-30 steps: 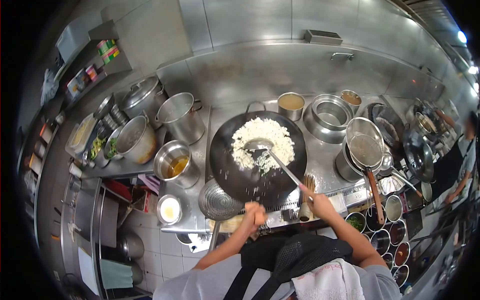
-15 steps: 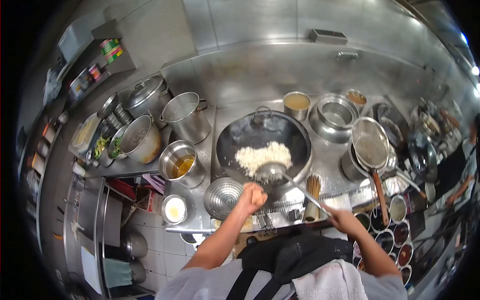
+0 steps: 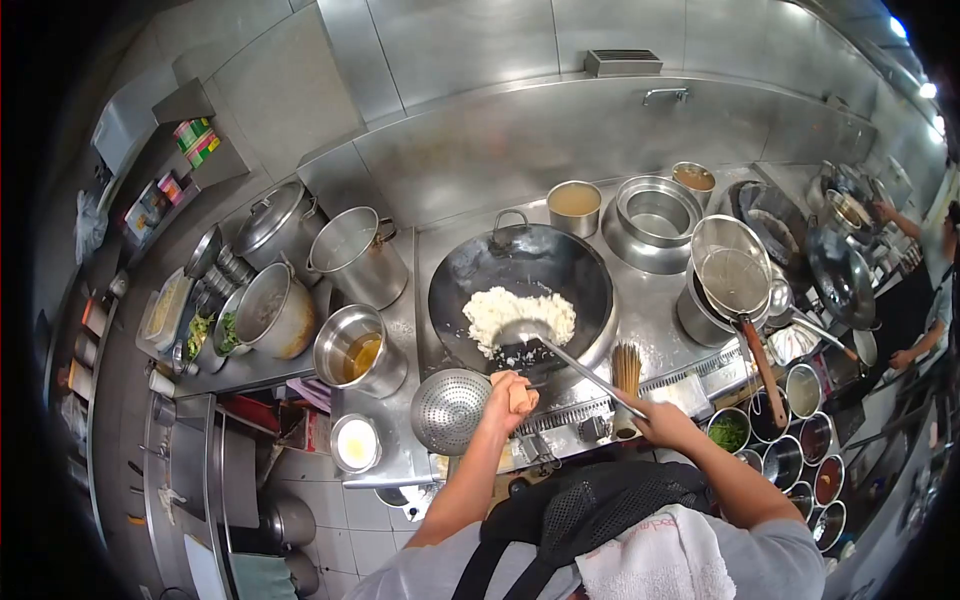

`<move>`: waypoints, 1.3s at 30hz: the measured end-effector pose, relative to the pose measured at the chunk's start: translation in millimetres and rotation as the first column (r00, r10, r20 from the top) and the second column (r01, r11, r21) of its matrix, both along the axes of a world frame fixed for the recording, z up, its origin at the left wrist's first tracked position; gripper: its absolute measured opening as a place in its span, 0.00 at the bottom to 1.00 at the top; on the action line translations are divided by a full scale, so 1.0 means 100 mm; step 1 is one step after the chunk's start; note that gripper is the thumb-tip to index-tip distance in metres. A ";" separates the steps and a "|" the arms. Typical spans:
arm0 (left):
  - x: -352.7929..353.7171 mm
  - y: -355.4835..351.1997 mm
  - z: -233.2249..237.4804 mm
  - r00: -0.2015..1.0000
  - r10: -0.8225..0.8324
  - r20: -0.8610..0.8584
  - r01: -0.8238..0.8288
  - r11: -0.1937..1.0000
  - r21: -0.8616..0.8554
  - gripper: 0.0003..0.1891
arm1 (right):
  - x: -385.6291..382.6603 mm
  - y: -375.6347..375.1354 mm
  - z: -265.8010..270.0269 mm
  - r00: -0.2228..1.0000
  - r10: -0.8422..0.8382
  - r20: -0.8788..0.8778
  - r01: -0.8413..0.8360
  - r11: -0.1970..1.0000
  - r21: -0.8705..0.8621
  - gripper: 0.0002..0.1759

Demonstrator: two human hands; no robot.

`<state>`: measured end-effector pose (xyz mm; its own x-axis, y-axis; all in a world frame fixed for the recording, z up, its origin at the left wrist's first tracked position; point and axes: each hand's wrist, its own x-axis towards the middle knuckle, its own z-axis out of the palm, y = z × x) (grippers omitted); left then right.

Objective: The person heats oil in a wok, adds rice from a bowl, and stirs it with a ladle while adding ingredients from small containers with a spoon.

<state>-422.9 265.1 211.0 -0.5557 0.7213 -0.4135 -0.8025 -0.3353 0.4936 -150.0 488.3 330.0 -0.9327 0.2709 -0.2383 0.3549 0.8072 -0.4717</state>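
White rice [image 3: 500,312] lies in a clump in the large black wok [image 3: 575,275]. My right hand [image 3: 668,424] is closed around the handle of a long metal ladle [image 3: 585,372], whose bowl sits at the near edge of the rice. At the wok's near rim, my left hand [image 3: 500,402] is closed on a folded tan cloth [image 3: 519,396]; whether it also grips a wok handle is hidden. Just left of that hand rests a perforated skimmer [image 3: 448,410]. A bamboo brush [image 3: 626,375] stands between the wok and my right hand.
Left of the wok are a pot of yellow oil [image 3: 362,355], a small white-filled bowl [image 3: 356,443] and tall stockpots [image 3: 365,262]. On the right, a wire strainer [image 3: 732,270] lies over a pot, with several seasoning containers [image 3: 783,460] below. Another person [image 3: 935,330] stands far right.
The view has shifted slightly. The ladle's bowl has stayed by the near side of the rice, and the rice is spread a little differently. Both hands keep their holds.
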 end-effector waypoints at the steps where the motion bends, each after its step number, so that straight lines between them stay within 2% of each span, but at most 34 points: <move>1: 0.09 -0.03 -0.14 1.000 0.012 0.006 -0.012 1.000 0.028 0.05 | -0.18 -0.03 -0.07 1.000 -0.005 -0.001 0.005 1.000 0.005 0.39; 2: 0.24 -0.06 -0.28 1.000 0.024 0.015 -0.025 0.998 0.060 0.04 | -0.35 -0.06 -0.13 0.997 -0.049 -0.065 0.051 0.998 0.036 0.39; 3: 0.44 -0.22 -0.38 1.000 0.006 -0.013 -0.007 0.998 -0.069 0.04 | -0.47 -0.08 -0.18 0.987 -0.092 -0.134 0.100 0.993 0.057 0.39; 4: 0.65 -0.38 -0.34 0.997 0.054 0.059 -0.046 0.990 -0.130 0.05 | -0.51 -0.12 -0.23 0.978 -0.110 -0.179 0.120 0.992 0.049 0.38; 5: 0.78 -0.54 -0.36 1.000 0.006 -0.029 -0.010 0.991 -0.131 0.07 | -0.46 -0.14 -0.22 0.976 -0.121 -0.181 0.112 0.992 -0.055 0.37; 6: 0.78 -0.55 -0.26 1.000 -0.025 0.008 0.026 0.975 -0.222 0.08 | -0.36 -0.15 -0.24 0.974 -0.127 -0.186 0.099 0.983 -0.154 0.36; 7: 0.69 -0.49 -0.12 0.999 0.032 -0.015 -0.034 0.981 -0.191 0.08 | -0.24 -0.13 -0.33 0.966 -0.123 -0.227 0.053 0.955 -0.292 0.34; 8: 0.60 -0.40 -0.01 0.995 0.102 -0.022 -0.104 0.982 -0.157 0.07 | -0.17 -0.16 -0.39 0.969 -0.110 -0.222 0.043 0.957 -0.285 0.34; 10: 0.19 -0.13 0.06 0.983 0.181 0.012 -0.178 0.978 -0.109 0.05 | -0.05 -0.19 -0.46 0.929 -0.208 -0.305 -0.012 0.809 -0.588 0.35; 11: -0.02 -0.01 0.00 0.987 0.163 -0.007 -0.163 0.985 -0.055 0.05 | -0.07 -0.26 -0.02 0.950 -0.280 -0.141 0.091 0.676 -0.732 0.35; 12: -0.20 0.11 -0.09 0.988 0.151 -0.029 -0.151 0.989 0.002 0.04 | -0.10 -0.23 0.33 0.960 -0.252 -0.125 0.087 0.688 -0.720 0.35; 14: -0.43 0.30 -0.24 0.997 0.076 -0.013 -0.076 0.997 0.007 0.06 | -0.20 -0.15 0.90 0.966 -0.237 -0.104 0.096 0.703 -0.705 0.35; 15: -0.50 0.31 -0.30 0.996 0.025 0.084 -0.028 0.999 0.036 0.09 | -0.20 -0.11 1.19 0.968 -0.241 -0.069 0.113 0.666 -0.737 0.37; 16: -0.48 0.29 -0.29 0.995 0.049 0.087 -0.052 0.998 0.035 0.09 | -0.18 -0.05 1.39 0.968 -0.247 -0.038 0.130 0.626 -0.769 0.38; 18: -0.50 0.32 -0.07 0.957 -0.035 0.286 0.044 0.999 -0.022 0.11 | -0.16 0.12 1.40 0.955 -0.298 0.000 0.164 0.528 -0.833 0.39; 19: -0.36 0.29 0.32 0.977 0.077 0.201 -0.053 0.991 -0.121 0.14 | -0.23 0.19 1.32 0.945 -0.320 0.073 0.217 0.441 -0.871 0.39; 20: -0.42 0.32 0.27 0.976 0.087 0.200 -0.063 0.991 -0.121 0.14 | -0.33 0.26 1.15 0.930 -0.335 0.154 0.274 0.348 -0.897 0.39; 22: -0.49 0.35 0.02 0.976 0.003 0.217 0.026 0.991 -0.132 0.14 | -0.76 0.62 0.12 0.959 -0.212 0.190 0.265 0.418 -0.869 0.40; 23: -0.44 0.35 -0.01 0.991 0.017 0.134 0.000 0.992 -0.128 0.13 | -1.00 0.69 -0.26 0.970 -0.212 0.117 0.209 0.486 -0.848 0.40; 24: -0.38 0.33 -0.08 0.990 0.021 0.142 -0.003 0.992 -0.129 0.13 | -1.20 0.67 -0.49 0.978 -0.204 0.041 0.149 0.549 -0.822 0.40; 25: -0.41 0.34 -0.12 0.995 0.027 0.094 -0.016 0.993 -0.113 0.11 | -1.38 0.66 -0.49 0.986 -0.130 -0.101 0.041 0.790 -0.611 0.39; 26: -0.45 0.34 -0.14 0.998 0.032 0.049 -0.027 0.994 -0.103 0.10 | -1.53 0.59 -0.40 0.977 -0.019 -0.213 -0.054 0.941 -0.333 0.39; 27: -0.46 0.36 -0.21 0.996 0.057 0.065 -0.050 0.993 -0.105 0.09 | -1.55 0.57 -0.31 0.964 -0.034 -0.262 -0.085 0.900 -0.428 0.38; 28: -0.44 0.32 -0.22 0.996 0.057 0.065 -0.049 0.992 -0.117 0.09 | -1.51 0.52 -0.10 0.965 -0.039 -0.260 -0.083 0.894 -0.440 0.38; 29: -0.44 0.32 -0.17 0.999 0.028 0.039 -0.024 0.994 -0.105 0.09 | -1.47 0.50 0.19 0.984 -0.113 -0.139 -0.012 0.735 -0.678 0.38; 30: -0.44 0.33 -0.10 1.000 0.006 0.011 -0.005 0.996 -0.089 0.08 | -1.44 0.49 0.42 0.990 -0.141 -0.003 0.072 0.520 -0.851 0.37; 31: -0.36 0.40 0.02 0.991 0.136 0.012 -0.132 0.978 -0.160 0.08 | -1.40 0.50 0.52 0.986 -0.147 0.083 0.134 0.376 -0.917 0.34; 32: -0.43 0.35 -0.08 0.990 0.143 0.017 -0.139 0.976 -0.168 0.08 | -1.47 0.49 0.39 0.986 -0.139 0.091 0.137 0.370 -0.919 0.34; 34: -0.51 0.31 -0.30 0.998 -0.039 0.048 0.041 0.999 -0.023 0.04 | -1.65 0.52 -0.11 0.982 -0.152 0.115 0.178 0.513 -0.840 0.34; 35: -0.44 0.33 -0.16 0.996 0.021 0.088 -0.010 0.992 -0.122 0.05 | -1.75 0.45 -0.30 0.981 -0.194 -0.007 0.116 0.613 -0.782 0.33; 36: -0.44 0.37 -0.12 0.995 0.017 0.096 -0.005 0.992 -0.125 0.05 | -1.91 0.51 -0.74 0.862 0.044 -0.505 -0.107 0.990 -0.095 0.33; 38: -0.42 0.34 -0.13 0.998 0.029 0.063 -0.022 0.994 -0.105 0.05 | -1.83 0.40 -0.30 0.948 -0.098 -0.304 -0.023 0.928 -0.371 0.34; 39: -0.45 0.33 -0.17 0.999 0.018 0.037 -0.014 0.995 -0.104 0.04 | -1.66 0.40 -0.01 0.947 -0.108 -0.301 -0.015 0.925 -0.380 0.34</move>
<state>-467.6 298.0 194.0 -0.5491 0.6649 -0.5064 -0.8163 -0.2966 0.4956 -316.3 528.6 328.7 -0.9639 0.2646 -0.0300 0.1730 0.5363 -0.8261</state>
